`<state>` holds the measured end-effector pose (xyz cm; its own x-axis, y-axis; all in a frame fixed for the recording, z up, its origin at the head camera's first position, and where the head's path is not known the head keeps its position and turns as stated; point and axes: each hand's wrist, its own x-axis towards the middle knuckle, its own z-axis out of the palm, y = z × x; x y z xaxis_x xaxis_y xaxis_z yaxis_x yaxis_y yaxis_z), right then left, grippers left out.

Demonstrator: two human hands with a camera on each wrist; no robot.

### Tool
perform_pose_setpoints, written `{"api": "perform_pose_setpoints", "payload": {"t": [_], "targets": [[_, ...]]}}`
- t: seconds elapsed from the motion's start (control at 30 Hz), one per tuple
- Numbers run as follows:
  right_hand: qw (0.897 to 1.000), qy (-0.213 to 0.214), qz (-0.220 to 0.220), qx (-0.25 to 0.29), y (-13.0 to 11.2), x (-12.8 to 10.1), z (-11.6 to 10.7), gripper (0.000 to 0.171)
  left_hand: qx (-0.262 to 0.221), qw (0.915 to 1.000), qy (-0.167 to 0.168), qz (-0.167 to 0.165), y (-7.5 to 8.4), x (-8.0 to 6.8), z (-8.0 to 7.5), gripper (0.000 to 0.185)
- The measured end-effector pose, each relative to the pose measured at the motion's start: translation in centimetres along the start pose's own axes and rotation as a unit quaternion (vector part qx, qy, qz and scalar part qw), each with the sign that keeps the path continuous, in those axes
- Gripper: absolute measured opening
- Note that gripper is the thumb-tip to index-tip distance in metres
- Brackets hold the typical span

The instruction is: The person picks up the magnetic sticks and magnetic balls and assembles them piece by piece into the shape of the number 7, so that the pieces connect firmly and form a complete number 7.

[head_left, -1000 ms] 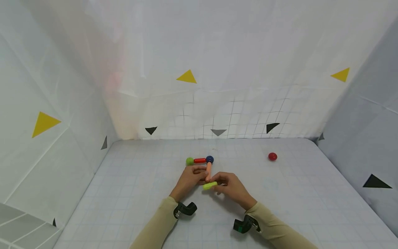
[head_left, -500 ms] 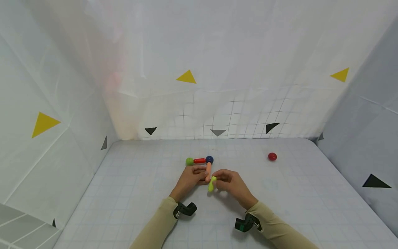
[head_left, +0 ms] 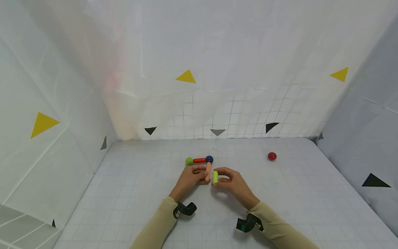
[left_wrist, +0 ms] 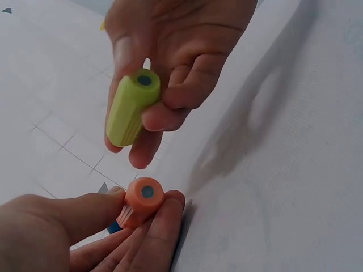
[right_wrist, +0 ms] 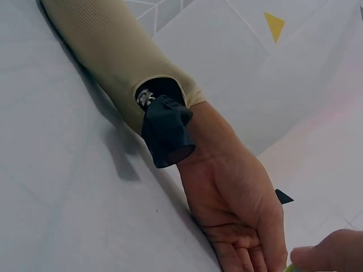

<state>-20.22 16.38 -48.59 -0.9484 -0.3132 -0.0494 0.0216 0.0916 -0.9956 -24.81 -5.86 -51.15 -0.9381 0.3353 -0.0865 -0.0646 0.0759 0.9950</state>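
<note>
My left hand (head_left: 188, 180) rests low over the table and pinches an orange magnetic rod (head_left: 208, 169) between thumb and fingers. The rod's far end meets a dark blue ball (head_left: 209, 159), from which a red rod (head_left: 199, 160) runs left to a green ball (head_left: 189, 161). Just to the right, my right hand (head_left: 234, 183) holds a yellow-green magnetic rod (head_left: 215, 177) between thumb and fingertips, roughly parallel to the orange one. The left wrist view shows a dark round inset in the near end of the yellow-green rod (left_wrist: 127, 113) and of the orange rod (left_wrist: 140, 195).
A loose red ball (head_left: 272, 156) lies toward the back right of the white gridded table (head_left: 140, 173). White sheeting with yellow and black triangles encloses the back and sides. Each wrist carries a black camera mount (head_left: 186, 209).
The yellow-green rod has swung from lying crosswise to pointing away from me, moving slightly right in my right hand. My left hand and the joined pieces have stayed put.
</note>
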Motion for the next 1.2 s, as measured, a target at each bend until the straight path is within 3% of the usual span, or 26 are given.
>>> {"api": "perform_pose_setpoints", "payload": {"t": [0.23, 0.53, 0.83, 1.2], "targets": [[0.998, -0.032, -0.026, -0.037, 0.1, -0.5, 0.5, 0.057, 0.027, 0.9996, 0.007, 0.005, 0.0, 0.0, 0.0, 0.04], [0.981, 0.017, -0.103, -0.161, 0.8, -0.7, 1.1, 0.05, 0.005, 1.0, 0.003, 0.003, -0.1, 0.0, 0.0, 0.04], [0.971, 0.009, -0.149, -0.187, 1.5, -0.7, 1.8, 0.052, -0.022, 0.9998, 0.0, -0.002, 0.3, 0.0, 0.1, 0.038], [0.956, 0.005, -0.19, -0.223, 2.1, -0.7, 2.1, 0.052, -0.006, 0.9999, 0.01, -0.011, 0.3, 0.0, 0.1, 0.038]]}}
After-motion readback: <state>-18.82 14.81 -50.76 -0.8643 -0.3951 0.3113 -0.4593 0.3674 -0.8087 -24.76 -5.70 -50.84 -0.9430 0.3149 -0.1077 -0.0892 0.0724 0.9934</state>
